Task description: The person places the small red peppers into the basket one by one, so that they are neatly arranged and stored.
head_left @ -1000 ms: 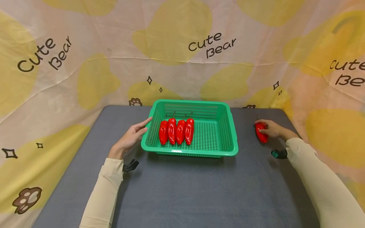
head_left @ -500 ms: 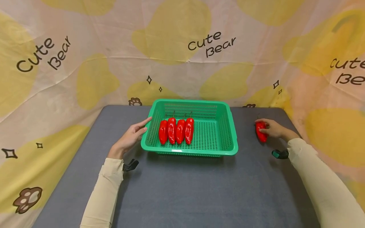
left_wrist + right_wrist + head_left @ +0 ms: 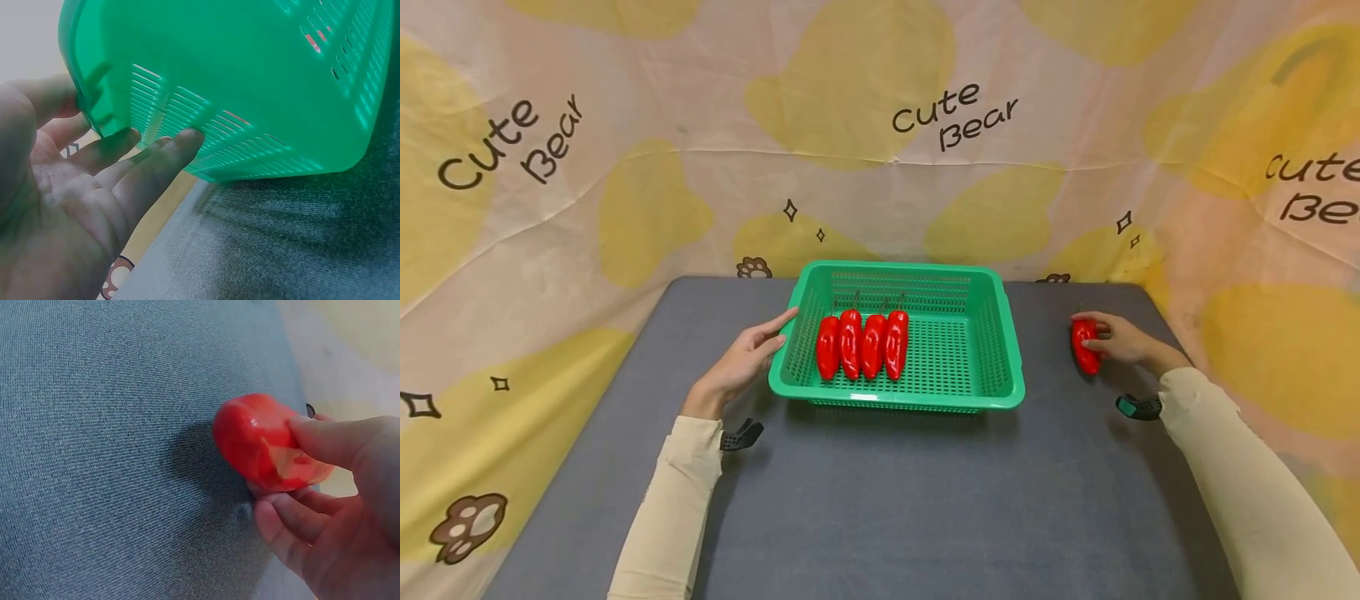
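Observation:
A green plastic basket [image 3: 925, 401] with slotted walls stands on the grey table. Several red chili peppers [image 3: 872, 346] lie side by side in its left half, stems pointing away. My left hand [image 3: 741, 362] is at the basket's left side, thumb and forefinger touching the rim. In the left wrist view, the other fingers [image 3: 159, 165] lie nearly straight against the outer wall. To the right of the basket, my right hand [image 3: 1122, 340] pinches one more red chili pepper [image 3: 1086, 348] between thumb and fingers. The right wrist view shows this pepper's rounded end [image 3: 247, 425] with a shadow beside it.
A patterned cloth [image 3: 865, 108] with yellow patches and lettering hangs behind the table and along both sides. The grey tabletop [image 3: 887, 500] extends in front of the basket. A black strap device [image 3: 1138, 407] sits at the right wrist, another [image 3: 742, 435] at the left.
The right hand holds the pepper in nearly the same spot, turned very slightly. The left hand stays at the basket's rim. The whole head view has shifted a little.

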Tool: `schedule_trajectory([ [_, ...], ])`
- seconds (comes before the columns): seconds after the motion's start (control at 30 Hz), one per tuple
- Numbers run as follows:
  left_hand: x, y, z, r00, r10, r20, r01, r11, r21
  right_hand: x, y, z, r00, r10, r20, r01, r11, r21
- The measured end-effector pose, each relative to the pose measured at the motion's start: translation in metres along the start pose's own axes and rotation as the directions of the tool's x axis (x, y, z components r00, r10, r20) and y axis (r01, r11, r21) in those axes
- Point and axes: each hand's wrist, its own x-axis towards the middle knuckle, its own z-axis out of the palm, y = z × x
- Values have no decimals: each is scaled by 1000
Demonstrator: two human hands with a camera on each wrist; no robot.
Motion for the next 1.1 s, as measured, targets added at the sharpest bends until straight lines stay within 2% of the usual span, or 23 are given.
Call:
schedule_trajectory([
  [0.37, 0, 0, 0, 1000, 3, 1, -3, 1000, -11, -1, 5, -2, 1000, 27, 7, -27, 996, 89],
  [0.63, 1, -2, 0, 1000, 14, -2, -14, 1000, 1, -4, -2, -3, 999, 26, -22, -23, 991, 131],
  [0.87, 2, -2, -2, 999, 38, -16, -38, 998, 42, -5, -17, -6, 998, 0, -60, 9, 988, 154],
  [1.1, 1, 0, -1, 999, 35, -27, -33, 998, 58, -4, -34, -9, 994, -25, -102, 49, 970, 239],
])
